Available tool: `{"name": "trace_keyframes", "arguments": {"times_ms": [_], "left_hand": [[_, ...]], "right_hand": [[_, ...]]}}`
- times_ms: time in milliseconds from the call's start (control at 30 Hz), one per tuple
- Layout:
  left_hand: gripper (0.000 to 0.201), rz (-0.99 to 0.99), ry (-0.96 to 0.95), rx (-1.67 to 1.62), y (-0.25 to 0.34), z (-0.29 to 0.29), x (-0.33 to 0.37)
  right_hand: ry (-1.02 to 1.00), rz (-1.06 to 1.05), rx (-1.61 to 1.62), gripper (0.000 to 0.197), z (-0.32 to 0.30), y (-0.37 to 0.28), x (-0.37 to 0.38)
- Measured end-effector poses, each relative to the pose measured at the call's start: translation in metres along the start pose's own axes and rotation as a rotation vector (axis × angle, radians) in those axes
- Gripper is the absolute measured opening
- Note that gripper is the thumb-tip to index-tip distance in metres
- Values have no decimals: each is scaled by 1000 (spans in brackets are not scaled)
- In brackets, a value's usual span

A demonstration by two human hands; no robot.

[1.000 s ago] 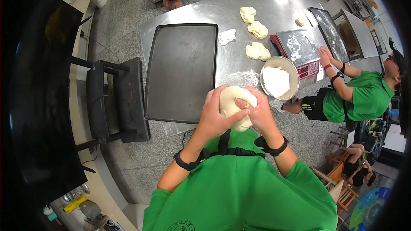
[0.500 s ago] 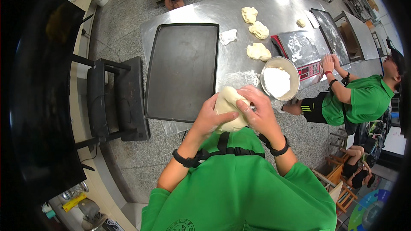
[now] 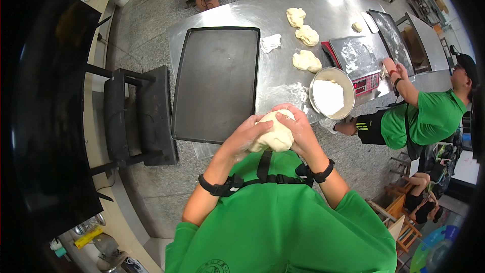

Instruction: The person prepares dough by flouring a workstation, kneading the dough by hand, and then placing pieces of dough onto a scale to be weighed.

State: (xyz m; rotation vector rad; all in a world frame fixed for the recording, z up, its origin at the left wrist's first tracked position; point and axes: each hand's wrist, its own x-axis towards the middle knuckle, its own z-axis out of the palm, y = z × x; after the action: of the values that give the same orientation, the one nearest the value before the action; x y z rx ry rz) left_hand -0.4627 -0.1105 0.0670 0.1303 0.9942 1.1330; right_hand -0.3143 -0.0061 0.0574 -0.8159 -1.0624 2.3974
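Between my two hands, above the table's near edge, is a pale lump of dough. My left hand cups it from the left, thumb lying over the top. From the right, my right hand wraps round it, with fingers over its far side; some fingertips are hidden behind the dough. A metal bowl of white flour stands just beyond my right hand. Farther off, three dough lumps lie in a row: the nearest lump, the middle lump and the farthest lump.
A large black baking tray lies at left on the steel table, a white cloth beside it. Right are a red scale, a small dough piece and a floured dark tray. A co-worker in green stands there.
My hands have turned and pressed the dough into a rounder shape, drawing closer together around it. The co-worker's hands have lifted slightly and moved near the scale's far side.
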Motion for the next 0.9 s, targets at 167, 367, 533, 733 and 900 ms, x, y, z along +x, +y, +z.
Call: {"name": "trace_keyframes", "arguments": {"times_ms": [167, 367, 533, 733, 900], "left_hand": [[73, 257, 132, 504, -13, 13, -5], [79, 537, 273, 912, -12, 34, -8], [57, 597, 272, 923, -11, 20, 0], [34, 451, 169, 379, -7, 6, 7], [24, 413, 158, 56, -1, 9, 8]], "right_hand": [[178, -73, -37, 14, 3, 2, 0], [311, -169, -47, 12, 9, -4, 6], [300, -124, 183, 14, 3, -5, 7], [247, -305, -239, 16, -5, -3, 3], [221, -459, -679, 22, -1, -13, -12]]}}
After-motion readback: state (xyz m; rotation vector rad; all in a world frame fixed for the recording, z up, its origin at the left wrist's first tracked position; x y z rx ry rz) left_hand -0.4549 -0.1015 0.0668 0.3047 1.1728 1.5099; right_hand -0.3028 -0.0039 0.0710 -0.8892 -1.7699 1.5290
